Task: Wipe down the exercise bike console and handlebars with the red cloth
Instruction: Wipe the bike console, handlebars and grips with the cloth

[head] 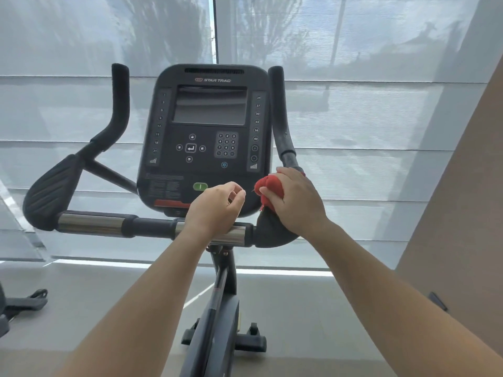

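The black exercise bike console (206, 131) stands in the middle, with a dark screen and keypad. Black handlebars (95, 223) run across below it, with an upright grip on the left and another on the right (280, 115). My right hand (296, 202) grips the bunched red cloth (268, 190) against the right handlebar pad, just beside the console's lower right corner. My left hand (217, 206) hovers in front of the console's lower edge with fingers loosely curled and thumb near the fingertips. Whether it pinches anything is unclear.
The bike's post and base (223, 327) stand on a grey floor below. Another machine's foot (24, 300) sits at the far left. Window blinds (367, 118) fill the background, and a beige wall (462, 200) rises on the right.
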`<state>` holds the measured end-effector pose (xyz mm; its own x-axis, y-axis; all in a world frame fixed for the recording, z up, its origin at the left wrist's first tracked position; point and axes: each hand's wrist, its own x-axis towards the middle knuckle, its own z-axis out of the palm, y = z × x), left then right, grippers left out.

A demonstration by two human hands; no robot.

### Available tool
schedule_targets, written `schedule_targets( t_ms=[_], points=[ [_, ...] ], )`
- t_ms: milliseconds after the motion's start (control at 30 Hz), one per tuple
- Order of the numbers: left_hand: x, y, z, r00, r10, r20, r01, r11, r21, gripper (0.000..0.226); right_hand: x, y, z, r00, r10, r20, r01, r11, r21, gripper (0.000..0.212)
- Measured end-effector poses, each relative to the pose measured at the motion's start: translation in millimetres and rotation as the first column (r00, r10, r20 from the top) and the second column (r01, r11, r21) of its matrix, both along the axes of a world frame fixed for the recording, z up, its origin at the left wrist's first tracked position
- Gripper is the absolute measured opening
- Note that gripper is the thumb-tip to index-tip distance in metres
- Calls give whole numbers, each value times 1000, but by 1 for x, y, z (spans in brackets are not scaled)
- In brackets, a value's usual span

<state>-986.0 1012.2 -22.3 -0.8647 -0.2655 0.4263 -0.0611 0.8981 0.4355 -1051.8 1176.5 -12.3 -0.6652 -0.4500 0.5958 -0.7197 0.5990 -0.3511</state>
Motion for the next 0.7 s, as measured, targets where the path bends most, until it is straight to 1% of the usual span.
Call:
schedule_targets(
  t_ms=[67,167,233,300,400,467,700],
  points=[
    [1,0,-1,1000,1,-2,-1,1000,-12,26,8,1,-4,1000,17,-11,-17,1000,-22,38],
    [2,3,-1,1000,-6,21,7,999,-33,26,25,11,-16,998,57,-16,-57,997,-49,52],
    [2,5,1,999,-6,43,9,999,-53,27,32,17,-23,996,82,-16,-83,995,-63,56],
    [2,6,2,999,-3,51,6,998,-60,29,28,18,-20,995,103,-10,-104,993,-57,54],
    [3,5,3,999,-1,55,4,998,-63,30,9,15,-5,991,119,59,-119,993,-12,40],
    [4,4,2,999,7,52,-4,998,-56,29,2,11,3,990,108,86,-110,994,12,35],
    [2,4,1,1000,6,30,-5,999,-39,26,33,23,-18,995,102,-12,-103,994,-40,44]
  ],
)
